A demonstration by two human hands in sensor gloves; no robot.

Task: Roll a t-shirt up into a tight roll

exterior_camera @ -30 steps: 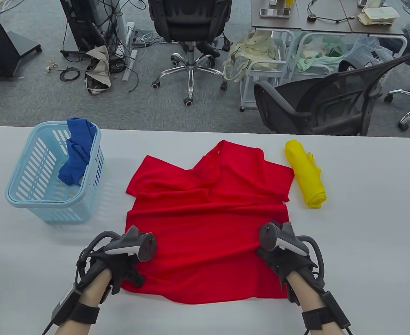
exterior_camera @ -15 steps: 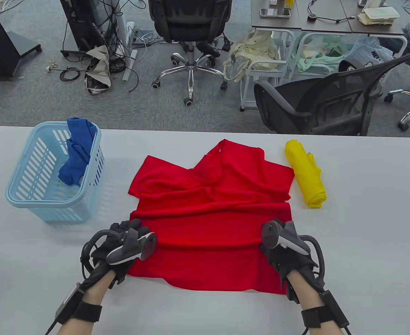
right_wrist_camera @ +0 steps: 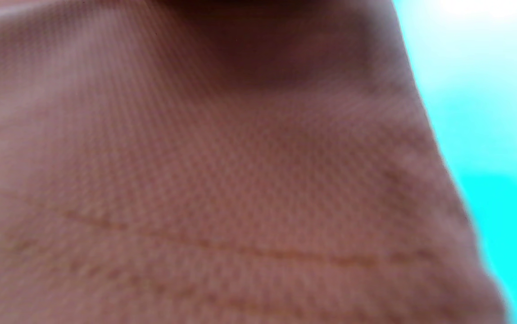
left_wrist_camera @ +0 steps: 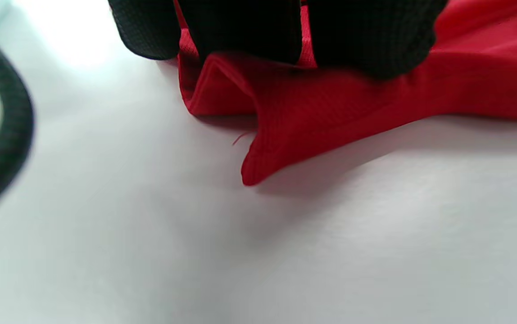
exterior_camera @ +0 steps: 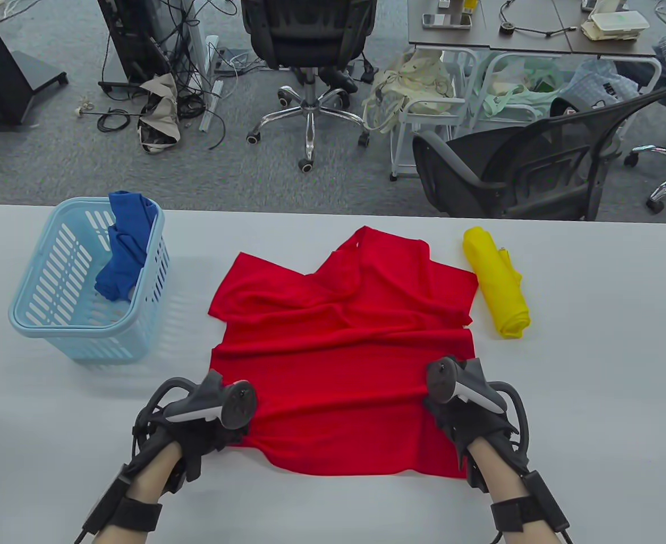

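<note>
Since 0.5 s: my left hand (exterior_camera: 199, 422) dropped back onto red t-shirt (exterior_camera: 344, 345) hem, gripping it | right hand (exterior_camera: 466, 413) on hem, grip unclear | step: starting roll | next: curl hem tightly, evenly.

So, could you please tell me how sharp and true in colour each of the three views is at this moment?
Table view: sharp, evenly lit, the red t-shirt vivid, soft shadows beside the basket. Left wrist view: cloth edge fairly sharp, the left hand dark, the table glaring at top left. Right wrist view: blurred, the shirt washed to a dull brownish pink, the background cast cyan.
</note>
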